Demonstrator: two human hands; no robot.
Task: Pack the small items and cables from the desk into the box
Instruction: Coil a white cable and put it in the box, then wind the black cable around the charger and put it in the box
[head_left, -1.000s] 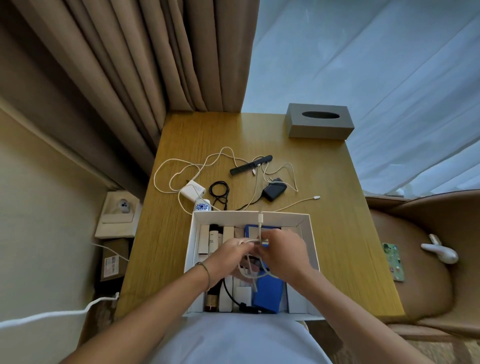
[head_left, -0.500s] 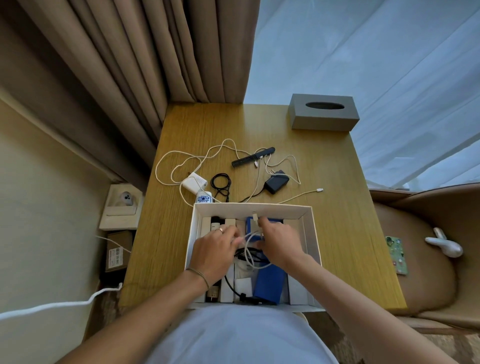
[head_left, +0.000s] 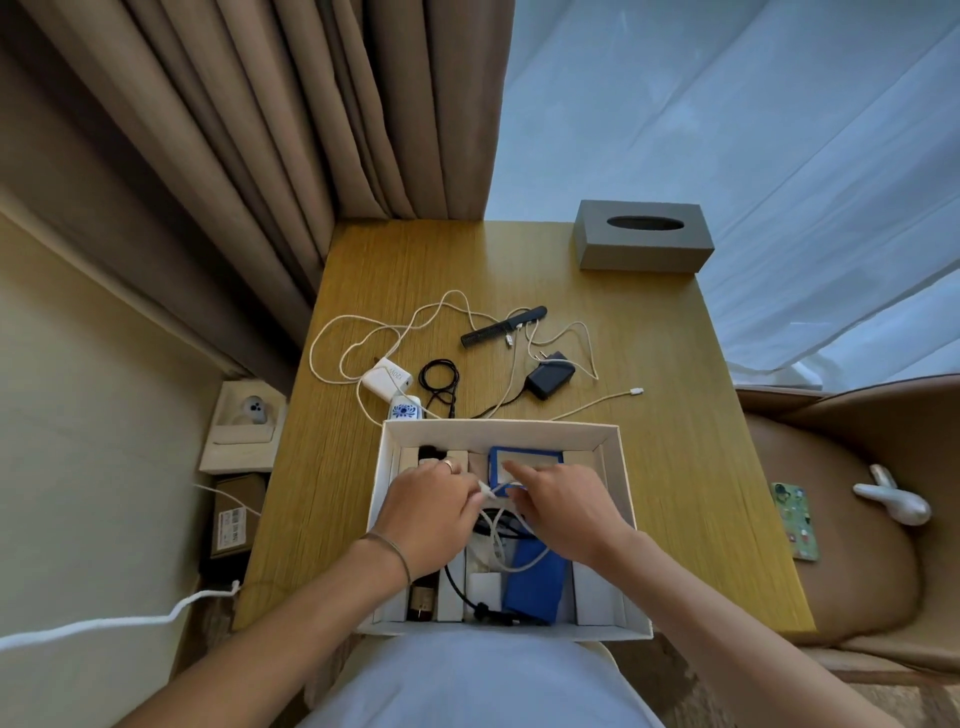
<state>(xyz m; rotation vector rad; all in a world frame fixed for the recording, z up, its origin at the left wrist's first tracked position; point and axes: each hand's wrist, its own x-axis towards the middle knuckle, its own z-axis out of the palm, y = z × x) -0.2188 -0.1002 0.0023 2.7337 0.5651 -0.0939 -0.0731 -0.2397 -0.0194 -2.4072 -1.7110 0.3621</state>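
Inside the white box, set at the near edge of the desk with its long axis running away from the person, a white cable is held in loops. It is gripped by the curled fingers of the left hand and the right hand, with its connector end pointed left. Beyond the box, 1 white charger, 1 black adapter and 1 comb are laid among loose cables.
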